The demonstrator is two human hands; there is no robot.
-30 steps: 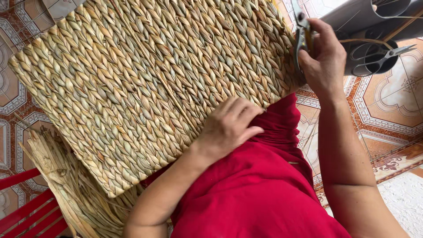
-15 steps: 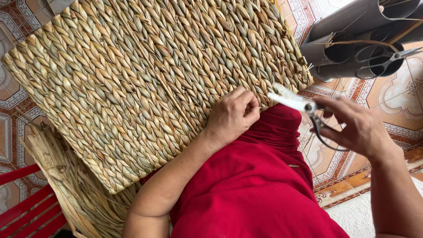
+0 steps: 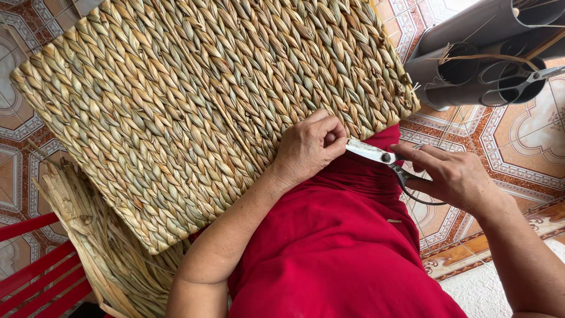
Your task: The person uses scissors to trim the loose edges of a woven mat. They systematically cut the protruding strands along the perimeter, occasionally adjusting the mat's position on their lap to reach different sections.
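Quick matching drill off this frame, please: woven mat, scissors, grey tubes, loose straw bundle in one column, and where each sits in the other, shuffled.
Things:
1. woven mat
2. scissors
3. grey tubes
4. loose straw bundle

Places:
A. upper right, on the tiled floor
B. lower left, beside the red slats
C. in the right hand, blades pointing at the left hand
D. across the lap, under the left hand

Pairs: 1-D, 2-C, 3-A, 4-B
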